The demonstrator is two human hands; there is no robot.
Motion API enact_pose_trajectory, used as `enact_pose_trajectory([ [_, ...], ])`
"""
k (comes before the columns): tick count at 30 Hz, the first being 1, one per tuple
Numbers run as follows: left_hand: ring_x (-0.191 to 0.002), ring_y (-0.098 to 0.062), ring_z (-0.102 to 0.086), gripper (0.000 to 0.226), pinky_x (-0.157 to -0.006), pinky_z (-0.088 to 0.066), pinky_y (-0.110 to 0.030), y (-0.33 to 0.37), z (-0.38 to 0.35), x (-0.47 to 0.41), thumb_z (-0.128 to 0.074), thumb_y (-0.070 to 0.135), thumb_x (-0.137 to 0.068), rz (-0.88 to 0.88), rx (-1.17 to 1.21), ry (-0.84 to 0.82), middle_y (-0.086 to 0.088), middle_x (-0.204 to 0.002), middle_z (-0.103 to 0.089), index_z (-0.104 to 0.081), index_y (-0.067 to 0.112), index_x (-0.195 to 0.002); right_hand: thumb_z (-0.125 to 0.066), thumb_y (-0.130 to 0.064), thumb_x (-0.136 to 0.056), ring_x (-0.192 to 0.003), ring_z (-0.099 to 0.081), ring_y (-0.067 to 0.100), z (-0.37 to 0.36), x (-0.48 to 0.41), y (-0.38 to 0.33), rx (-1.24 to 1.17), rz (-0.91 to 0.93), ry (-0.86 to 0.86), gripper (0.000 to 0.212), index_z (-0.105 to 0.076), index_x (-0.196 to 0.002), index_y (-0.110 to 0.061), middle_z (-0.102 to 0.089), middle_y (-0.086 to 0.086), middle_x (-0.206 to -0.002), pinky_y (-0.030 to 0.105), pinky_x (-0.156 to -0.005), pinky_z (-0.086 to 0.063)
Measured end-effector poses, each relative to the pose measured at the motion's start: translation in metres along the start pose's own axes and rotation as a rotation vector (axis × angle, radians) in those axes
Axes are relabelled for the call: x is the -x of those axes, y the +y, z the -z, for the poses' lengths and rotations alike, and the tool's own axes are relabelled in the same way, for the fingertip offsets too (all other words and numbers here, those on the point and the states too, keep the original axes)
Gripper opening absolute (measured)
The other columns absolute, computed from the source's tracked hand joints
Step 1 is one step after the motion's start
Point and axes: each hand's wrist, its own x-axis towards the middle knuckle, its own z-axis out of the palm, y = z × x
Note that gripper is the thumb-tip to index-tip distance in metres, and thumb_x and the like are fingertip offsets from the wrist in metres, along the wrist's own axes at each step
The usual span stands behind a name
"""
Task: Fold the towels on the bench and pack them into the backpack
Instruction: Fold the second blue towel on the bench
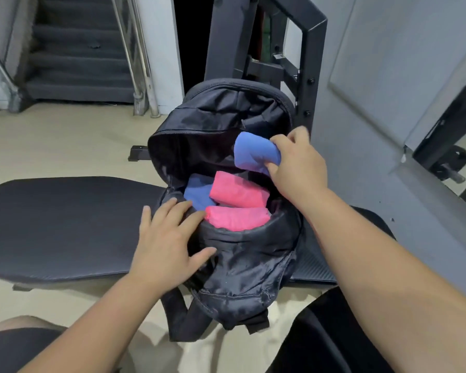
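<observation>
The right hand hides one end of the held blue towel. Two pink towels overlap the lower blue towel; the surface runs off the left edge.

- A black padded bench runs left to right across the middle; its long pad fills the left side; a ribbed dark section shows at its right.
- A black backpack sits directly on the bench, right of the pad; its main compartment gapes open; its near end and straps hang over the bench's near edge.
- The bench stands on a pale beige floor.
</observation>
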Motion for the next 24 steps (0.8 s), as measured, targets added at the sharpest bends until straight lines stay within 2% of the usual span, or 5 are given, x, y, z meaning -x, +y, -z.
enact_pose_trajectory([
  [7,-0.152,-0.032,-0.017,0.088,-0.108,-0.036,-0.066,-0.007,-0.004,0.013,-0.044,0.078,-0.077,-0.002,0.114,-0.095,0.001,-0.163,-0.027,-0.033,0.035,-0.153,-0.063,-0.019,-0.085,-0.077,-0.055,0.022,0.008,0.017,-0.066,-0.337,-0.001,-0.610,0.038,-0.050,-0.118,-0.033,-0.058,-0.001,-0.083,0.033,-0.061,-0.039],
  [11,-0.154,-0.026,-0.011,0.083,-0.114,-0.031,-0.063,-0.018,-0.003,0.022,-0.042,0.073,-0.081,-0.042,0.141,-0.123,0.006,-0.165,-0.019,-0.022,0.041,-0.155,-0.050,-0.001,-0.090,-0.076,-0.051,0.017,-0.040,0.010,-0.093,-0.688,-0.302,-0.422,0.027,-0.056,-0.084,-0.027,-0.056,-0.006,-0.082,0.021,-0.059,-0.039],
  [14,-0.155,-0.022,-0.007,0.082,-0.119,-0.025,-0.058,-0.025,-0.003,0.028,-0.047,0.069,-0.084,-0.077,0.178,-0.113,0.009,-0.167,-0.013,-0.016,0.044,-0.156,-0.043,0.000,-0.095,-0.101,-0.057,0.020,-0.066,0.008,-0.116,-1.040,-0.537,-0.361,0.031,-0.064,-0.097,-0.024,-0.062,0.002,-0.111,0.025,-0.085,-0.048],
  [18,-0.154,-0.021,-0.012,0.081,-0.120,-0.022,-0.058,-0.033,-0.003,0.032,-0.048,0.065,-0.086,-0.111,0.169,-0.109,0.009,-0.167,-0.015,-0.017,0.042,-0.156,-0.034,-0.027,-0.106,-0.133,-0.047,0.031,-0.086,0.017,-0.124,-0.533,-0.189,-0.656,0.048,-0.040,-0.153,-0.022,-0.047,0.014,-0.151,0.042,-0.113,-0.037],
  [24,-0.138,-0.031,-0.042,0.072,-0.112,-0.034,-0.059,-0.033,-0.003,0.028,-0.067,0.047,-0.084,-0.143,0.069,0.005,-0.002,-0.148,-0.046,-0.043,0.032,-0.149,-0.026,-0.048,-0.106,-0.128,-0.038,0.031,-0.076,0.015,-0.102,0.126,0.174,-0.518,0.047,-0.043,-0.149,-0.034,-0.039,0.008,-0.143,0.046,-0.103,-0.030],
])
